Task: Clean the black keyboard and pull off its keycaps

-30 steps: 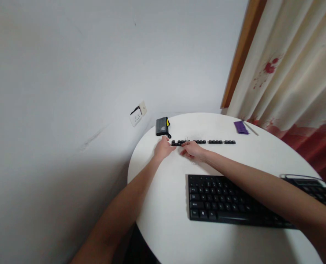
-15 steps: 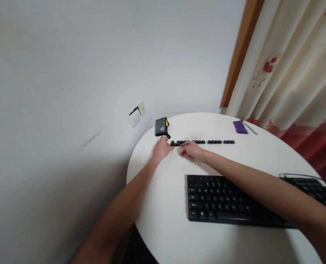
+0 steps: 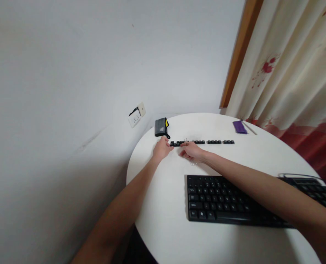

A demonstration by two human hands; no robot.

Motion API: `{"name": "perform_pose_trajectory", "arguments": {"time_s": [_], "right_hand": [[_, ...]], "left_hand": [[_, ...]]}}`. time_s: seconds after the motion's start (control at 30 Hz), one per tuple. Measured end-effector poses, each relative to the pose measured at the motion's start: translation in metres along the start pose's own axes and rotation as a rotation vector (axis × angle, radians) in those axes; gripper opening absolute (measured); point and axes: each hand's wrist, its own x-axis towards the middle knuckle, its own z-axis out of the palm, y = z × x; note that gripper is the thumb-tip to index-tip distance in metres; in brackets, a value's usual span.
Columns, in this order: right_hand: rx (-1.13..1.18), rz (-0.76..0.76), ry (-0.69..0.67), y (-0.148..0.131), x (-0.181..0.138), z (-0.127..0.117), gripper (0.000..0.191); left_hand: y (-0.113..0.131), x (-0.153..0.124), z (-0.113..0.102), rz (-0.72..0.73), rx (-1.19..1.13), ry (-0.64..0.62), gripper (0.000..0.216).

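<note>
Small black keycaps (image 3: 198, 142) lie in a line of short groups across the white table. My left hand (image 3: 161, 148) rests at the left end of this line, its thumb against the lower keycaps (image 3: 175, 144) and its index finger apart from the thumb. From the right, my right hand (image 3: 190, 150) reaches in with closed fingers, their tips touching or almost touching the same keycaps. Thin clear pieces of a small tool (image 3: 186, 140) stick out above and below that hand; its kind is not plain. Some keycaps are hidden behind the right fingers.
A black keyboard (image 3: 218, 216) lies near the front, partly under my right forearm. A grey pouch (image 3: 160, 127) sits behind my left hand. At the back right are a purple pouch (image 3: 239, 127) and a thin stick (image 3: 250, 128). The wall (image 3: 96, 91) borders the table's left.
Almost nothing differs. Both hands stay at the left end of the keycap line, and the view has shifted very slightly.
</note>
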Motion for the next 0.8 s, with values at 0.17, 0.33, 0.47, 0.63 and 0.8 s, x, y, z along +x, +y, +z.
{"name": "perform_pose_trajectory", "arguments": {"time_s": [0.17,0.33,0.47,0.63,0.8], "right_hand": [[-0.007,-0.010,-0.006,0.0031,0.0039,-0.0003,0.028],[-0.015,-0.024,-0.012,0.0047,0.0068,-0.0007,0.030],[-0.014,-0.023,-0.008,0.0046,0.0058,-0.0005,0.033],[-0.005,-0.016,-0.005,0.0042,0.0053,-0.0004,0.035],[0.007,-0.005,0.001,0.0034,0.0025,0.0002,0.034]], "left_hand": [[0.0015,-0.0008,-0.0008,-0.001,0.001,-0.002,0.038],[0.0047,-0.0024,-0.0028,-0.017,0.014,-0.004,0.038],[0.0060,-0.0031,-0.0041,-0.017,0.015,-0.006,0.037],[0.0075,-0.0038,-0.0054,-0.014,0.001,-0.012,0.036],[0.0083,-0.0045,-0.0056,-0.017,-0.005,-0.014,0.036]]}}
